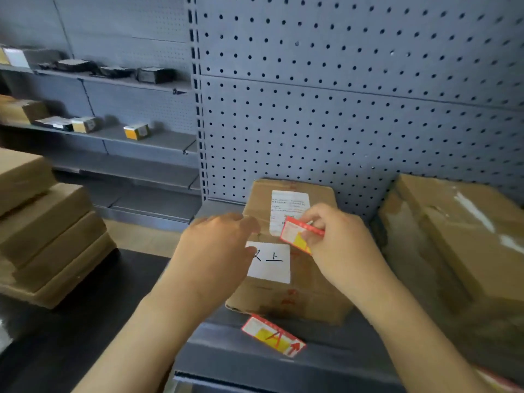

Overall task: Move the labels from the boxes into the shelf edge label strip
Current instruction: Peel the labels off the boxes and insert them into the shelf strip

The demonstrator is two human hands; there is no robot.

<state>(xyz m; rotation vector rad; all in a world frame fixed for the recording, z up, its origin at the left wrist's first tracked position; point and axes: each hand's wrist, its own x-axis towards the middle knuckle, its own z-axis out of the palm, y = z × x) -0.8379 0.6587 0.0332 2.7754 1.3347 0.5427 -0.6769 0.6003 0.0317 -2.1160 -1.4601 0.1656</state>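
Observation:
A cardboard box (295, 296) lies on the grey shelf (226, 336), with a white shipping sticker and a white paper marked in black on its top. My right hand (340, 245) pinches a red, white and yellow label (295, 234) above the box. My left hand (215, 251) hovers over the box's left edge, fingers loosely curled, holding nothing. A second red and yellow label (273, 335) lies on the shelf in front of the box. The shelf edge label strip (283, 367) runs along the shelf's front.
A larger taped cardboard box (459, 239) stands to the right on the same shelf. A stack of flat cardboard boxes (48, 236) sits at the left. Grey pegboard (340, 109) backs the shelf. Farther shelves at the left hold small boxes.

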